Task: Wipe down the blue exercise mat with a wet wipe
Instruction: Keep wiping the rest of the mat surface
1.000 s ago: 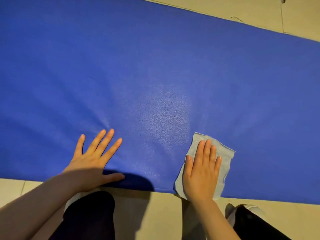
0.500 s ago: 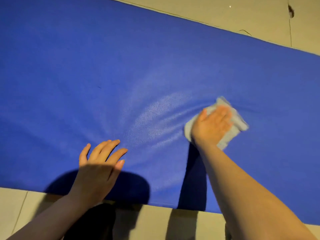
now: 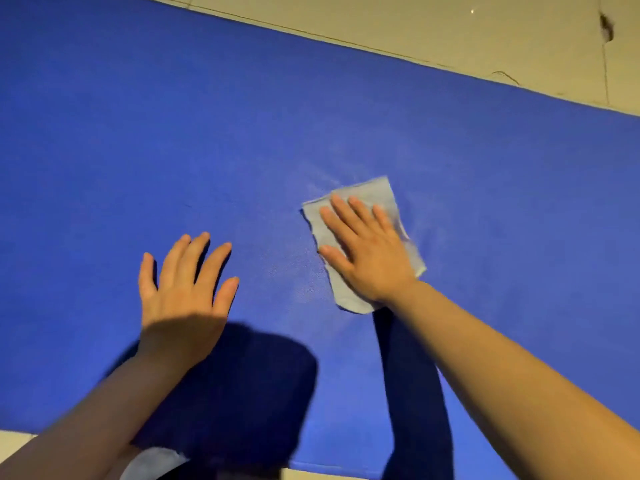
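The mat [image 3: 242,133] lies on the floor [image 3: 450,26], which shows beyond its far edge and at its near edge. The right hand [image 3: 367,251] lies flat on the wipe [image 3: 377,192], near the mat's middle. The left hand [image 3: 180,292] rests on the mat, left of the wipe and nearer the person.

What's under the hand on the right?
A pale wet wipe lies under the flat right hand, on the blue mat. The hand hides the wipe's middle.
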Tool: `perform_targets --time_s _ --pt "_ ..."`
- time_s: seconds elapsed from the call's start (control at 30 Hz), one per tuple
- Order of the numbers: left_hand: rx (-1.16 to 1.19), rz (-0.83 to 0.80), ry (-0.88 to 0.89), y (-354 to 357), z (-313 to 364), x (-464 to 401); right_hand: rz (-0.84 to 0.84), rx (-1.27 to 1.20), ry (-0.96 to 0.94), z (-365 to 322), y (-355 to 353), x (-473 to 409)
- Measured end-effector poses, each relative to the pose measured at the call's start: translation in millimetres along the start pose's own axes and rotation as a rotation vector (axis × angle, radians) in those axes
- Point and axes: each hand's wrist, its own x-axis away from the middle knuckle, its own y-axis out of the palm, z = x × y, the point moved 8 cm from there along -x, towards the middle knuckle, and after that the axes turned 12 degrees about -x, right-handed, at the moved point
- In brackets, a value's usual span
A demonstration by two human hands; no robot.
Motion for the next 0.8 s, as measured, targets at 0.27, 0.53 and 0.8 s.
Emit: perform_targets --time_s 0.27,0.53,0.8 --pt "-0.056 0.053 -0.069 23.2 4.7 -23.1 0.320 -0.113 0.801 137.9 -59.5 113.9" --pt "0.015 -0.072 -0.113 26.1 2.7 -34.0 0.135 -0.117 0.380 -40.8 0.1 -58.7" --pt "0.073 -0.085 -0.129 25.4 3.8 -32.8 -0.003 -0.023 -0.001 -36.0 -12.9 -105.0"
